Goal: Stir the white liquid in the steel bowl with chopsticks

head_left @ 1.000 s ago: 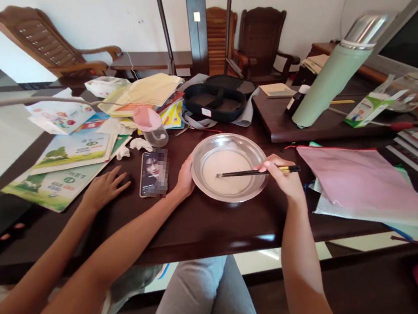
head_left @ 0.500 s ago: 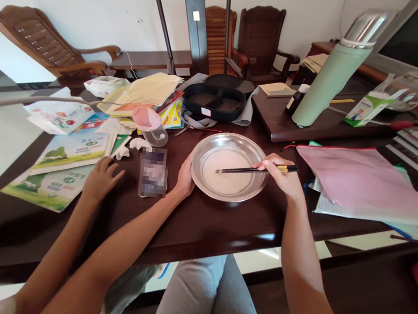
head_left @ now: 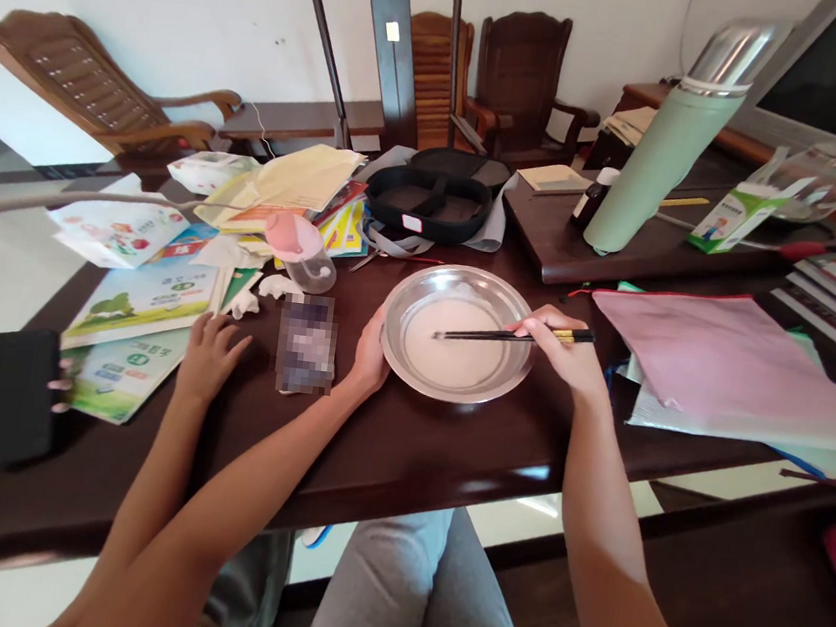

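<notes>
A shallow steel plate (head_left: 508,376) with pale batter in it sits on the dark wooden table (head_left: 418,444). My left hand (head_left: 370,353) grips the plate's left rim. My right hand (head_left: 565,355) is closed on a pair of black chopsticks (head_left: 487,336), whose tips rest in the batter. A phone (head_left: 307,343) lies just left of my left hand.
Another person's hand (head_left: 208,356) rests on the table by some picture books (head_left: 140,297), and their other hand holds a dark phone (head_left: 5,397) at the left edge. A pink-lidded cup (head_left: 302,250), a black tray (head_left: 428,202), a green thermos (head_left: 660,160) and a pink folder (head_left: 721,363) surround the plate.
The chopstick tips have shifted slightly within the batter. The other person's far hand has raised a dark phone into view at the left, and their near hand has drawn back a little.
</notes>
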